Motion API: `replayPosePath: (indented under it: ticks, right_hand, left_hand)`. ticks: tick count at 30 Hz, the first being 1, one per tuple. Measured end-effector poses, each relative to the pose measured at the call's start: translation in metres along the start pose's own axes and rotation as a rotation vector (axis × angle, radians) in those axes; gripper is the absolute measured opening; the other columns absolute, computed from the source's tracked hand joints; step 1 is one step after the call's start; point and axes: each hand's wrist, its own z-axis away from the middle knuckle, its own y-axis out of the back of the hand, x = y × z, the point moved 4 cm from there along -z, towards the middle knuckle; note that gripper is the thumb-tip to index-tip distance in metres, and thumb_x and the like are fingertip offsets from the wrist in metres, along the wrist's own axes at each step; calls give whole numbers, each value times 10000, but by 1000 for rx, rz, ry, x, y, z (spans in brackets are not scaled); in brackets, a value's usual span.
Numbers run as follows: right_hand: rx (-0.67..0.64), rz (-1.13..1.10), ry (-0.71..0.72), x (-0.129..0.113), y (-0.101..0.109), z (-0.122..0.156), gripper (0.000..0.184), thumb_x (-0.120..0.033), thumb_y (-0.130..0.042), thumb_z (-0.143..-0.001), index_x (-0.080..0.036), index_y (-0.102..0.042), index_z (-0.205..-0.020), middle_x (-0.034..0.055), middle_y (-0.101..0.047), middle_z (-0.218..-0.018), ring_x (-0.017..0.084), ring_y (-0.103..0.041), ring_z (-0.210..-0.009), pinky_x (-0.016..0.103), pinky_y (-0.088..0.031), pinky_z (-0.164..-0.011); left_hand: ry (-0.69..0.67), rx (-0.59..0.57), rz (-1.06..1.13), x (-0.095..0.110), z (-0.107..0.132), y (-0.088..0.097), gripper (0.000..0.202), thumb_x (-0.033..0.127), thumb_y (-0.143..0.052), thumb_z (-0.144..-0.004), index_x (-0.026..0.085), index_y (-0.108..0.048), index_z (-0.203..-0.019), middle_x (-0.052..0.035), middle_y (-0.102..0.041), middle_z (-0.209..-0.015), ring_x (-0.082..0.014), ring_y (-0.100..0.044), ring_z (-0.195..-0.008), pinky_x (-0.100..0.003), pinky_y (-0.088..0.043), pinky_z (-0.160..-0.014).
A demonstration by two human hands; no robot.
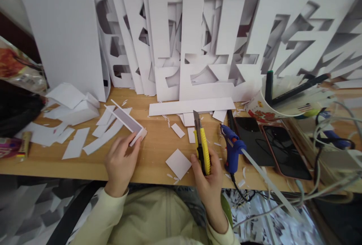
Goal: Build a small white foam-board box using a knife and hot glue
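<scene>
Thumb and fingers of the left hand (121,158) pinch the near end of a white box piece (127,119), left of the middle and back from the front edge of the wooden surface (154,147). The piece looks light and stiff but thin, so a hard squeeze may dent it. Its near corner seems best to hold, softly. The right hand (208,179) is wrapped around a yellow cutter (204,143) near the surface's front edge. The handle (207,158) looks hard; the blade (196,118) sticks out and looks sharp, so keep fingers low.
</scene>
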Motion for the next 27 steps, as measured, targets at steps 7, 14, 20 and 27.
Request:
replayPosePath:
  ticks: [7,14,20,27]
  right_hand:
    - [-6,-10,-5,0,-1,0,221,-373,-711,-902,-220,-671,-1055,-2,-713,-807,175,-644,-686,281,-509,-636]
    - [6,-2,17,1,1,2,215,-373,-711,-917,-214,-685,-1059,-4,-700,-809,170,-656,-683,274,-531,-632]
    - [-14,111,221,0,4,7,482,-320,-711,-963,-237,-616,-1428,100,-745,-1263,234,-726,-1078,314,-587,-856]
    - [-513,229,535,-34,-29,14,543,-133,-558,-1031,-322,-542,-1540,48,-737,-949,178,-730,-774,243,-569,-646]
  left_hand:
    - [67,-2,21,-2,-1,0,115,281,-718,-954,216,-759,-1040,-31,-788,-884,-170,-718,-742,-308,-576,-737]
    - [120,-8,44,-6,0,-3,119,308,-711,-953,212,-746,-1015,-25,-780,-882,-161,-706,-741,-288,-562,-742]
    - [257,29,79,-11,6,-6,161,358,-743,-923,215,-673,-897,19,-740,-788,-141,-683,-661,-249,-526,-653]
    - [179,-30,97,-7,5,-8,161,350,-674,-995,216,-651,-911,32,-702,-751,-121,-641,-635,-234,-482,-653]
